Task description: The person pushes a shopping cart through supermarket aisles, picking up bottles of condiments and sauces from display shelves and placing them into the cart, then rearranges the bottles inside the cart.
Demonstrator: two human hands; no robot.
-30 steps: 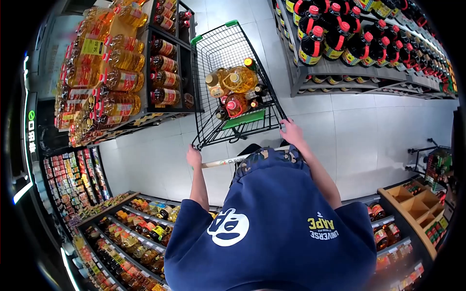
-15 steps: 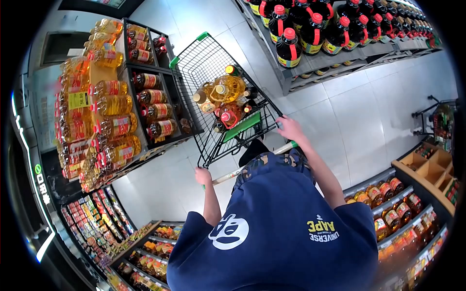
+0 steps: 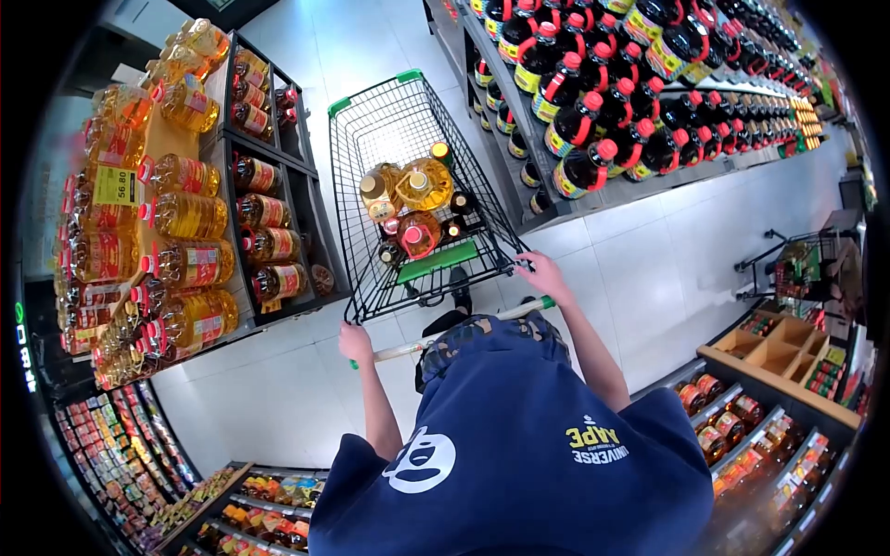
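Ahead of me is a black wire shopping cart with green corner caps. My left hand is closed around the cart's frame at its near left corner, by the end of the pale handlebar. At the near right corner, my right hand is closed on the cart's frame, fingers curled over it. Inside the basket, towards my side, are a large bottle of golden cooking oil, a red-capped bottle, a tan-capped jug and several dark bottles. A green panel sits at the cart's near end.
An oil bottle display stands close along the cart's left side. To the right, shelving bears dark bottles with red caps. Tiled floor runs between the displays; another cart stands far right. Bottle shelves lie at lower right.
The cart has swung to point straighter ahead, its far end moving between the two displays. The right display now appears closer and larger. Both hands stay on the cart.
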